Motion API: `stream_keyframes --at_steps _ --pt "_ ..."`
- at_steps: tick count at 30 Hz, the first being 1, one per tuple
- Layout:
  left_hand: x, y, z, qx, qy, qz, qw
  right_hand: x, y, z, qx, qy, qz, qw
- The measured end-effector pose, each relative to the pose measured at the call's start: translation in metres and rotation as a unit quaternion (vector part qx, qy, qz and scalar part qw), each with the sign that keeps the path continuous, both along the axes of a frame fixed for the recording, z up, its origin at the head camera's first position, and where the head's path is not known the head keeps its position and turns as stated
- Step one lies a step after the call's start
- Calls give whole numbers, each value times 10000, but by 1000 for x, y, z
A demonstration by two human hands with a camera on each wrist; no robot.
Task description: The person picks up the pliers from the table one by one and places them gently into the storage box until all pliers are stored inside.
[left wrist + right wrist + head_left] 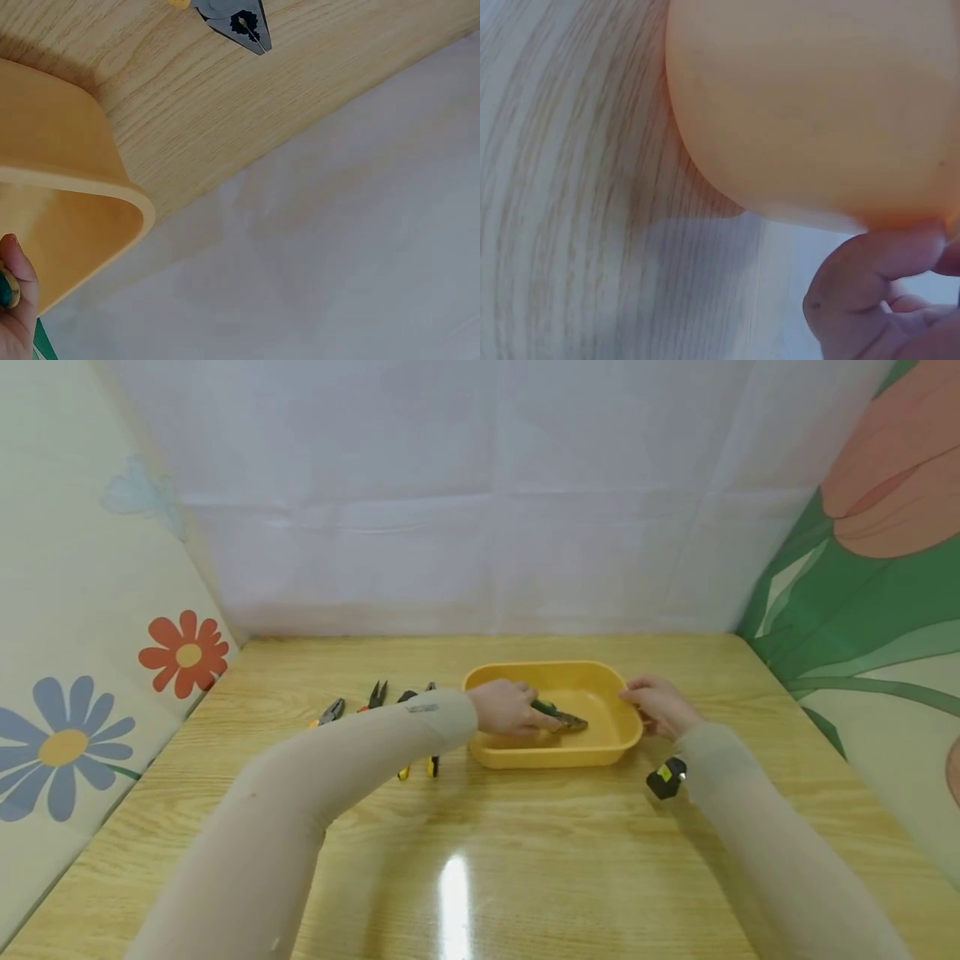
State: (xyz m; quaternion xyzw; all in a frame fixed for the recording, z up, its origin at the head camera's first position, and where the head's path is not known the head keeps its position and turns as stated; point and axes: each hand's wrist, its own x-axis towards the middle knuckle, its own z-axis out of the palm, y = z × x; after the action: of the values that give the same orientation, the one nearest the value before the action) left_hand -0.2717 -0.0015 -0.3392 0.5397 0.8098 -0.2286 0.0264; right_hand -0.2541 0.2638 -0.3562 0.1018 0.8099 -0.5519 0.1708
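Note:
A yellow plastic basin (555, 760) stands on the wooden table. Inside it, my left hand (510, 708) grips green-handled pliers (573, 722) whose dark jaws point right, low over the basin floor; whether they touch it I cannot tell. In the left wrist view only the thumb side of that hand (19, 300) and a green-and-yellow handle end (7, 289) show. My right hand (660, 706) holds the basin's right rim between thumb and fingers. The right wrist view shows its bent fingers (877, 281) against the basin wall (810, 112).
Left of the basin lie several hand tools, partly covered by my left sleeve: grey-jawed pliers (331, 712), long-nosed pliers (377, 695) and yellow-and-black handles (433, 767). A black-and-yellow tape measure (666, 778) sits beside my right cuff. White cloth (480, 527) hangs behind the table.

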Motion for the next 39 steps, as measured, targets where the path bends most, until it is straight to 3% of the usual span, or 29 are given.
stream_keyframes --at_steps 7,10,14,20,26,32,39 --pt "-10 -4 -8 -57 -569 389 9976 -1 -2 -1 -33 48 37 10000" --pt "-11 -7 -13 -125 -1065 758 9913 -1 -3 0 -12 46 38 10000" --pt "-13 -10 -18 -97 -1445 1050 9839 -2 -3 0 7 33 1 10000" --pt "-14 -11 -23 -157 -1490 1028 9834 -3 -3 0 35 31 24 10000" --pt "-13 -9 -20 -181 -1211 1038 9870 -2 -3 -1 -1 31 12 10000" --pt "-15 -18 -18 446 -1448 1282 9801 0 -2 -1 -51 10 11 10000" --pt "-9 -36 -17 1047 -1241 1268 9785 0 1 -3 -53 82 84 9999"
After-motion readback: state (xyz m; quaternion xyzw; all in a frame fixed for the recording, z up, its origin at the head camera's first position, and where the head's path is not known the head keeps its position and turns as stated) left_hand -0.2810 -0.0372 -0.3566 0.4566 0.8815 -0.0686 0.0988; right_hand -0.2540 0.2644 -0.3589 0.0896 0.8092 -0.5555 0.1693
